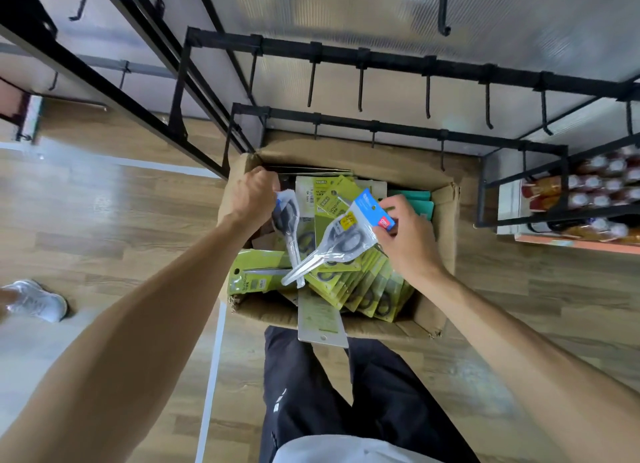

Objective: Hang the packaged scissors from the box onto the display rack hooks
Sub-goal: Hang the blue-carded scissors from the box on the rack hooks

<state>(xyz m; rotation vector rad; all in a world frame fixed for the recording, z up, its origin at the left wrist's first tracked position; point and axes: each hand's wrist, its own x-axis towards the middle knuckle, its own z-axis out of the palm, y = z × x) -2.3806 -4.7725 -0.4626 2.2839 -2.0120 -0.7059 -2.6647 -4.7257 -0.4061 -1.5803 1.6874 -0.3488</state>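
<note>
Wood-look floor (104, 199) in a shop aisle, translucent panel wall behind a black display rack (398, 62). Cardboard box (446, 240) sat on the floor right under the rack's lower rail, person standing over it, dark trousers at the box's near edge

Rack hooks (360, 91) in view were all bare: none of the hooks on the upper or lower rail carried a pack. So by my read, hanging hadn't started here, or at least nothing shows as done

Left hand (252, 195) was at the box's far-left corner, fingers curled round the top of a clear-bagged scissors pack (285, 227), which hung down over the contents. Right hand (403, 237) was over the box's right side, fingers pinching the blue header card of a second scissors pack (343, 244), blades pointing down-left and crossing the first pack's tip

Both packs were lifted but low, over the box, well apart from the hooks

Still in the box: a dense stack of green-carded scissors packs (360, 282) along the near-right side, more lying flat at the near-left corner and far edge, one grey card (322, 318) overhanging the near edge. Teal packs at the far-right corner, contents unclear

Judgement: early stage. Two in hand, the bulk left, all visible hooks free
</note>
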